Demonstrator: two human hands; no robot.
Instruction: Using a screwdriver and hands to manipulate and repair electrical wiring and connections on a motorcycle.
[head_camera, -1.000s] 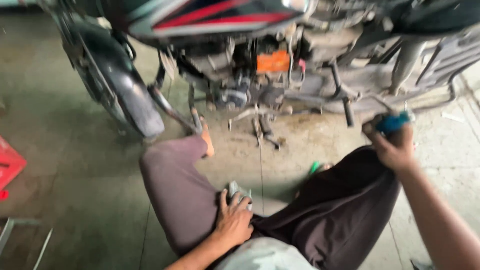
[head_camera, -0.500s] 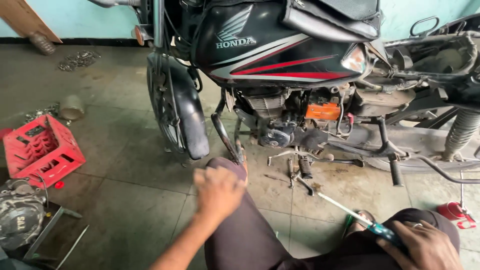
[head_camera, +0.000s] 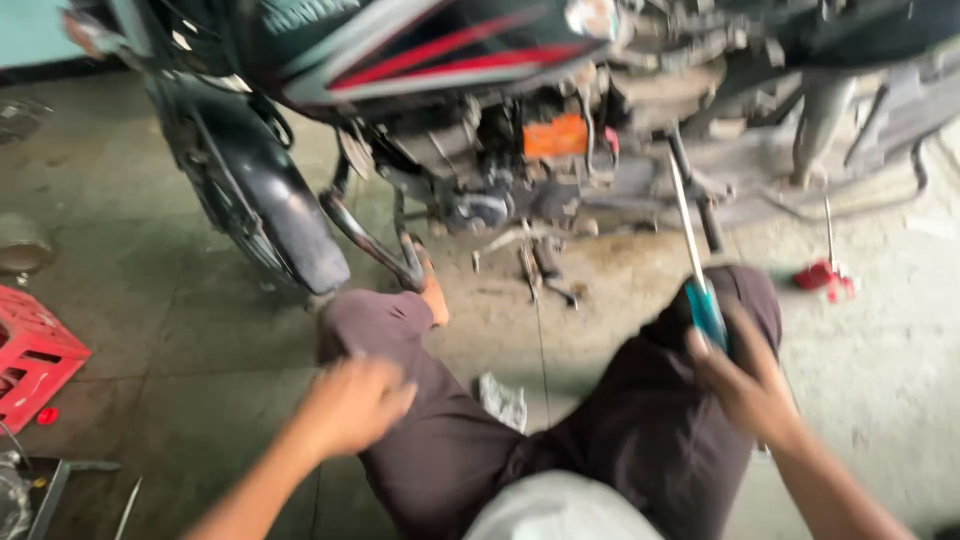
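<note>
I sit on the floor facing a black motorcycle (head_camera: 430, 60) with red stripes and an exposed engine (head_camera: 500, 190). My right hand (head_camera: 745, 385) grips a long screwdriver (head_camera: 695, 260) by its blue handle, with the shaft pointing up toward the engine. My left hand (head_camera: 350, 405) hovers over my left knee, fingers loosely curled, and holds nothing that I can see. My legs in dark trousers spread out on the floor in front of me. The picture is blurred by motion.
The front wheel and mudguard (head_camera: 265, 220) stand at the left. A red plastic crate (head_camera: 30, 355) sits at the far left. A red-handled tool (head_camera: 825, 270) lies on the floor at the right. A crumpled rag (head_camera: 500, 400) lies between my legs. Small metal parts (head_camera: 540, 265) lie under the engine.
My right hand has lifted the screwdriver, so its shaft now points up at the engine. My left hand has dropped from my knee toward me. The camera has tilted down and moved closer.
</note>
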